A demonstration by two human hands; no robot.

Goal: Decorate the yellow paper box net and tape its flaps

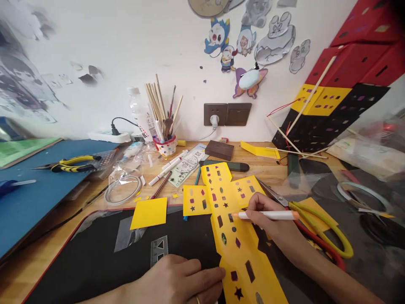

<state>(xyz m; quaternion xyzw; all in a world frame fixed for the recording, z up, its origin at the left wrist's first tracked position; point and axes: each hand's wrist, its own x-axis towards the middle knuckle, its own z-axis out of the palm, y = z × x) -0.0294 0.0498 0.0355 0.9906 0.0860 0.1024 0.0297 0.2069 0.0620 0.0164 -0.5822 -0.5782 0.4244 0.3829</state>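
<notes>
My right hand pinches a white marker, its orange tip at the yellow cross-shaped card on the black mat. My left hand, fingers stretched, touches the card's left edge; whether it grips, I cannot tell.

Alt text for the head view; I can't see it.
The right hand holds a white marker over a yellow sheet with small, mostly dark shapes; the left hand is at its left edge. Scissors lie to the right.
</notes>
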